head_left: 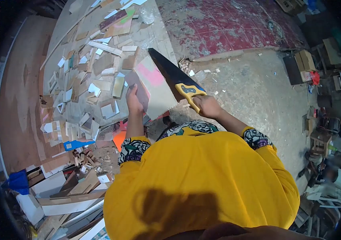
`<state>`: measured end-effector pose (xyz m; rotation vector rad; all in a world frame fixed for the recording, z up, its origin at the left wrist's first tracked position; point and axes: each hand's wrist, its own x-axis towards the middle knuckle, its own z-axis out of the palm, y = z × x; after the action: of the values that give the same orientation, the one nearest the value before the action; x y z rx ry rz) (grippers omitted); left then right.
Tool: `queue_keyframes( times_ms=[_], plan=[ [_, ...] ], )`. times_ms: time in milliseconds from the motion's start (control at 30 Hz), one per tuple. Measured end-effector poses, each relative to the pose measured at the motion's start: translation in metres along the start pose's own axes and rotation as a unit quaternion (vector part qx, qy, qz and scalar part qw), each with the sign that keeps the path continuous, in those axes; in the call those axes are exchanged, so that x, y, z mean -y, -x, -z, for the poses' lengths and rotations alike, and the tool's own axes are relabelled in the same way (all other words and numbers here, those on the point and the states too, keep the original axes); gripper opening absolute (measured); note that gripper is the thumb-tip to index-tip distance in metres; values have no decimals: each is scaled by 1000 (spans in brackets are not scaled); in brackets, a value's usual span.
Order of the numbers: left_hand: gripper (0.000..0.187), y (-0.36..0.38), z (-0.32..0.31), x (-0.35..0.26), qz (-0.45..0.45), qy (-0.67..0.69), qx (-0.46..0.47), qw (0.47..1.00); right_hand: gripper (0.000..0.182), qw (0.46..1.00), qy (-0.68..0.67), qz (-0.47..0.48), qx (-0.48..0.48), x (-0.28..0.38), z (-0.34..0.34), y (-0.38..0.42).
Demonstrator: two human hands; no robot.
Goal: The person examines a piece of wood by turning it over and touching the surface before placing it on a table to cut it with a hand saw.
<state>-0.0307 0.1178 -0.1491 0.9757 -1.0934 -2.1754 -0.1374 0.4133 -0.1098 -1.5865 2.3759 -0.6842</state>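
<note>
A pale wooden board (160, 96) with a pink patch is tilted in front of me. My left hand (135, 100) grips its left side, where a greyish-purple face shows, thumb up along the edge. My right hand (207, 106) is closed around the yellow and black handle of a handsaw (170, 71). The dark blade points up and away to the left. It runs along the board's right edge and overlaps it in this view.
Many wood offcuts (102, 62) are scattered over the worktable (160, 34) at left. A blue piece (76, 145) lies near its front corner. Long boards (72, 199) are piled at lower left. Cardboard boxes (304, 61) and clutter line the right side of the concrete floor (250, 92).
</note>
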Motion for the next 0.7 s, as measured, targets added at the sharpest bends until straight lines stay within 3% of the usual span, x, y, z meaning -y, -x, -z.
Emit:
queue_keyframes(
  times_ms=[67, 233, 300, 367, 500, 533, 567, 600, 633, 700],
  plan=[
    [29, 6, 3, -8, -3, 18, 2, 1000, 24, 998, 21, 45, 36, -7, -17, -25],
    [28, 16, -3, -27, -62, -20, 0, 998, 22, 986, -6, 164, 19, -3, -39, -102],
    [28, 18, -8, -34, -63, -13, -5, 998, 30, 987, -6, 157, 36, -2, -48, -134],
    [27, 16, -5, -36, -60, -8, -9, 998, 38, 989, -127, 77, -7, 4, -40, -156],
    [26, 7, -7, -31, -74, -35, 25, 996, 39, 984, -173, -19, -33, -10, -34, -169],
    [28, 7, -10, -28, -69, -33, 47, 996, 39, 899, -415, -140, -7, -4, -18, -164],
    [28, 6, -16, -21, -65, -34, 50, 996, 39, 740, -625, -249, 17, 0, -8, -157],
    [29, 7, -22, -11, -55, -37, 53, 996, 41, 708, -648, -281, 15, -2, -7, -148],
    [30, 7, -30, 0, -46, -40, 58, 996, 41, 706, -648, -285, 10, -5, -10, -137],
    [32, 9, -44, 24, -33, -70, 75, 994, 40, 808, -545, -219, -49, -15, -26, -113]
  ],
)
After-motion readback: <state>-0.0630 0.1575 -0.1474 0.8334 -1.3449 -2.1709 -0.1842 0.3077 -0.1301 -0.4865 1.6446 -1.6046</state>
